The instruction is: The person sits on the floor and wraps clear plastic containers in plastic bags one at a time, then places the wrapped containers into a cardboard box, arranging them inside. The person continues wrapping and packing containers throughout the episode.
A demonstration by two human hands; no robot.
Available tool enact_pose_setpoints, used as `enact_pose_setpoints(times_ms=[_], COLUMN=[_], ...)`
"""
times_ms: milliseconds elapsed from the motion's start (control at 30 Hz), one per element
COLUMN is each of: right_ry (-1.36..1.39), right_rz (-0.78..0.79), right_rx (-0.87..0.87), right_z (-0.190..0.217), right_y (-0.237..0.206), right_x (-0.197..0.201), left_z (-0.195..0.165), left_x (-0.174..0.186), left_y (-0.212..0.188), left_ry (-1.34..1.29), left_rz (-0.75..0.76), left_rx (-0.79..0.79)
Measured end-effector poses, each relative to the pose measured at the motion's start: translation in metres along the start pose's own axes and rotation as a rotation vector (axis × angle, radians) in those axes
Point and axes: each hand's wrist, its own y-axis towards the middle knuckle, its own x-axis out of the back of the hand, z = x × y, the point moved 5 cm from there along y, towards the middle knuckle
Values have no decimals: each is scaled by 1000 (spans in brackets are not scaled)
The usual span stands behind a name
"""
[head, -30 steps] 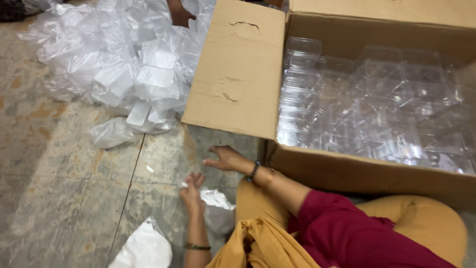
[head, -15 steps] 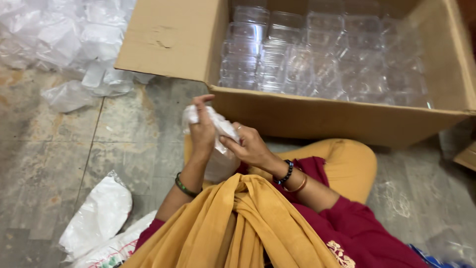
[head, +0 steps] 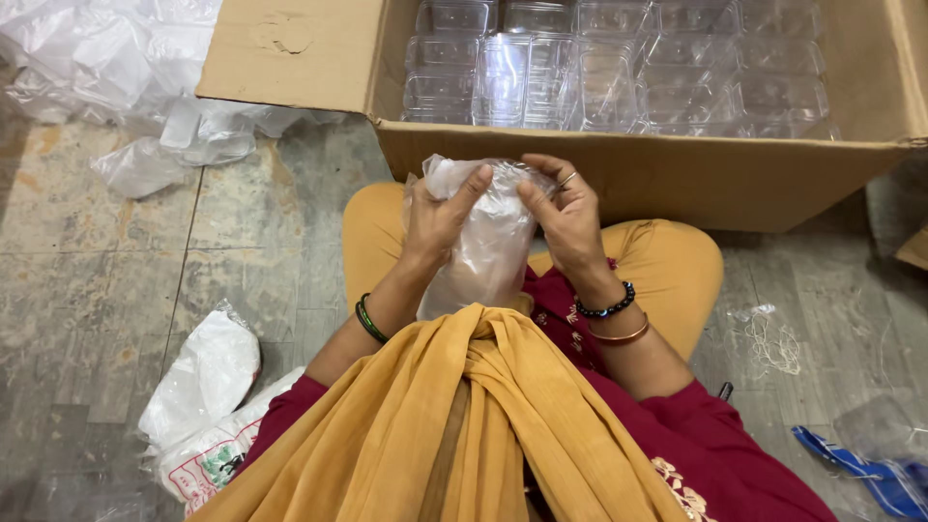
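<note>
Both our hands on a clear plastic bag, right in front of the cardboard box!

Our left hand (head: 440, 217) and right hand (head: 565, 217) pinch the top edge of the thin plastic bag (head: 488, 242), fingers closed on its crumpled mouth. It's see-through, wrinkled, hanging limp over our lap, just before the cardboard box (head: 638, 179) packed with clear plastic containers (head: 619, 68).

A thin clear plastic bag (head: 488, 242) (crinkled, glossy) stands upright at the frame's centre, its top edge pinched, its lower part hanging down toward the lap.
</note>
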Motion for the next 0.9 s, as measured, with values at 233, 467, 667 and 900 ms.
enact_pose_setpoints(times_ms=[233, 467, 667, 900], right_ry=[-22, -2, 262, -3], right_rz=[14, -6, 97, 153], right_rx=[35, 68, -40, -75], right_z=[9, 1, -2, 0], right_y=[-14, -18, -14, -7], right_x=[-6, -6, -22, -26], left_z=[14, 24, 8, -15], left_x=[-9, -3, 3, 11], left_y=[-12, -16, -14, -19], left_ry=[-408, -399, -340, 90], left_rz=[117, 143, 52, 16], left_rx=[163, 18, 94, -88])
